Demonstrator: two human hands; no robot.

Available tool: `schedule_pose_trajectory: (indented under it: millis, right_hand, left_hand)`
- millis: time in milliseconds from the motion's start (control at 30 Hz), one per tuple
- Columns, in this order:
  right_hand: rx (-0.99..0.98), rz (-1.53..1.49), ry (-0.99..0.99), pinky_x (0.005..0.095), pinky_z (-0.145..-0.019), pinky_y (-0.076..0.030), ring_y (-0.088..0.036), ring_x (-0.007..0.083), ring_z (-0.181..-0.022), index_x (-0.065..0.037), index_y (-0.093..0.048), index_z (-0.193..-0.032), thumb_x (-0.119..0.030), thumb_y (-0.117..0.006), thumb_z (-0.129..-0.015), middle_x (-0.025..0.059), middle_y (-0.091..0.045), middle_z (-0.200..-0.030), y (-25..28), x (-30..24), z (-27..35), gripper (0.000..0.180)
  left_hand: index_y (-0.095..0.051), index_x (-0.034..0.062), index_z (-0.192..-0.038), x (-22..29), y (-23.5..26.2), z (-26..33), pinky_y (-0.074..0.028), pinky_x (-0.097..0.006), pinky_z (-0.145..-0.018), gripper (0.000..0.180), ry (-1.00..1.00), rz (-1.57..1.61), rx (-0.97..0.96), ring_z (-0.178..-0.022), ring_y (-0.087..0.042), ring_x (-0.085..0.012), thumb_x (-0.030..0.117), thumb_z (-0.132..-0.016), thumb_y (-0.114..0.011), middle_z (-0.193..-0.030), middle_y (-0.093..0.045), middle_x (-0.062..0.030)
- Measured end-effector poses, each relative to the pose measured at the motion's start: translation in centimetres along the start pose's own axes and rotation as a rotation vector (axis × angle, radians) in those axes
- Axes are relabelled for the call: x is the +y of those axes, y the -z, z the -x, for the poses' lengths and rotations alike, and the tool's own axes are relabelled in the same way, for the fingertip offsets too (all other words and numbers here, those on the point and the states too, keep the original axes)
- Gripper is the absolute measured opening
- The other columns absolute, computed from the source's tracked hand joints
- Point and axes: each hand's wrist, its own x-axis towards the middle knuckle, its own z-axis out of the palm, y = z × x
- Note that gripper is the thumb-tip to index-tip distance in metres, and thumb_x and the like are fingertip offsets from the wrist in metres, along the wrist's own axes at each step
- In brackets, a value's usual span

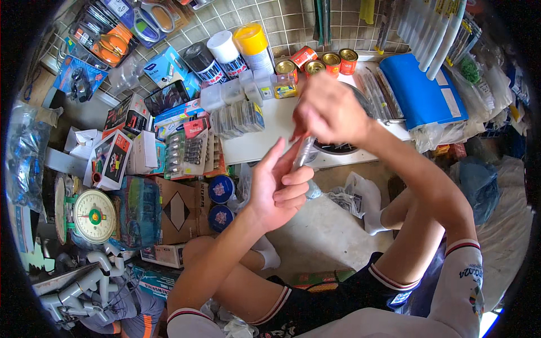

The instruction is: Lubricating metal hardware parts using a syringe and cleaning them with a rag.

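Note:
My left hand is curled round a slim, clear, shiny plastic-wrapped thing, held upright in front of me. Its lower end comes out below the fingers. Over its top my right hand is closed, with the fingertips drawn together near a small reddish part. What exactly the right fingers pinch is hidden by the hand, and slightly blurred. Behind and below the right wrist lies a round dark tray holding small pieces, partly covered by my hand and arm.
A white shelf carries spray cans, small cans, stacked clear cases and a blue folder. Boxes and a dial scale crowd the left. Plastic bags lie on the floor below.

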Motion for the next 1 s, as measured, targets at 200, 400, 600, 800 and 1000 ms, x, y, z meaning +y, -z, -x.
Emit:
schedule_pose_trajectory:
  millis: [200, 400, 600, 800, 1000]
  right_hand:
    - [0.010, -0.037, 0.218, 0.0407, -0.068, -0.047, -0.053, 0.0287, -0.075, -0.008, -0.058, -0.078, -0.014, -0.063, -0.083, 0.0097, -0.054, -0.081, -1.1, -4.1, -0.2, 0.010]
    - [0.036, 0.031, -0.076, 0.0411, -0.068, -0.046, -0.053, 0.0299, -0.075, -0.007, -0.057, -0.079, -0.014, -0.065, -0.082, 0.0101, -0.052, -0.079, 0.1, -0.5, -0.2, 0.011]
    - [-0.038, 0.013, 0.104, 0.0403, -0.070, -0.049, -0.055, 0.0264, -0.076, -0.009, -0.057, -0.080, -0.020, -0.063, -0.083, 0.0076, -0.055, -0.081, -0.3, -1.3, 0.2, 0.013]
    - [0.647, -0.515, -1.102, 0.0316, -0.069, -0.048, -0.056, 0.0114, -0.073, -0.004, -0.060, -0.089, -0.028, -0.047, -0.104, 0.0016, -0.058, -0.078, 2.9, 3.2, 1.0, 0.032]
    - [0.521, -0.749, -0.917, 0.0305, -0.058, -0.047, -0.058, 0.0127, -0.065, -0.003, -0.062, -0.091, -0.014, -0.052, -0.103, 0.0031, -0.064, -0.079, 3.4, -2.5, -1.2, 0.019]
  left_hand:
    - [-0.057, 0.0300, -0.138, -0.4, 2.2, -0.3, -0.019, -0.021, -0.037, 0.044, -0.072, -0.101, -0.165, -0.040, -0.024, -0.0038, 0.054, -0.108, -0.038, -0.065, -0.034, 0.0074]
    - [-0.059, 0.0227, -0.130, -0.3, -0.4, 0.2, -0.022, -0.021, -0.033, 0.042, -0.082, -0.055, -0.024, -0.039, -0.028, -0.0040, 0.049, -0.109, -0.034, -0.067, -0.034, 0.0051]
    - [-0.061, 0.0262, -0.128, -1.4, 0.7, 0.0, -0.022, -0.020, -0.034, 0.037, -0.089, -0.116, 0.021, -0.038, -0.026, -0.0037, 0.045, -0.110, -0.035, -0.064, -0.033, 0.0070]
    - [-0.034, 0.0311, -0.157, -0.5, -1.1, 1.1, -0.024, -0.021, -0.036, 0.046, -0.132, -0.253, -0.052, -0.039, -0.026, -0.0042, 0.038, -0.112, -0.032, -0.065, -0.034, 0.0057]
    - [-0.041, 0.0195, -0.150, -1.5, -2.9, -0.6, -0.029, -0.020, -0.040, 0.042, -0.294, -0.299, 0.244, -0.042, -0.030, -0.0060, 0.033, -0.110, -0.040, -0.067, -0.040, 0.0040]
